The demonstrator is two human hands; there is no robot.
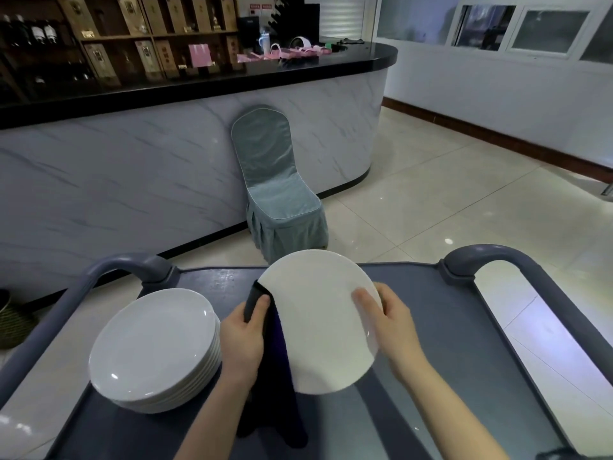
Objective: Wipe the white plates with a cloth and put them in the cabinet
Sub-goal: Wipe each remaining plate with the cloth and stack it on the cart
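Mid-frame, low: one white plate (318, 320) held up off the grey worktop (447, 340), face tilted toward me. My right hand (389, 318) grips its rim at the plate's 3 o'clock, thumb laid on the face, fingers curled behind. My left hand (243, 336) is closed on the dark cloth (277, 370), pinching it over the rim at about the plate's 9 to 10 o'clock; the rest of the cloth hangs down at 6 o'clock below the plate onto the worktop. Key relation: the plate's face runs from the cloth hand toward 3 o'clock, so the wipe, as I judge it, has to sweep that way while the right hand steadies the far rim. The plate is round, so no long axis to line up. The stack of plates (152, 346) sits on the worktop at 9 o'clock of the left hand, just beside it and well apart from the right hand, so the left hand is nearer for the next pick. Wiped or unwiped, I cannot tell. No cabinet that I can identify; a covered chair (275, 180) stands at 12 o'clock against a marble-look bar (149, 167).
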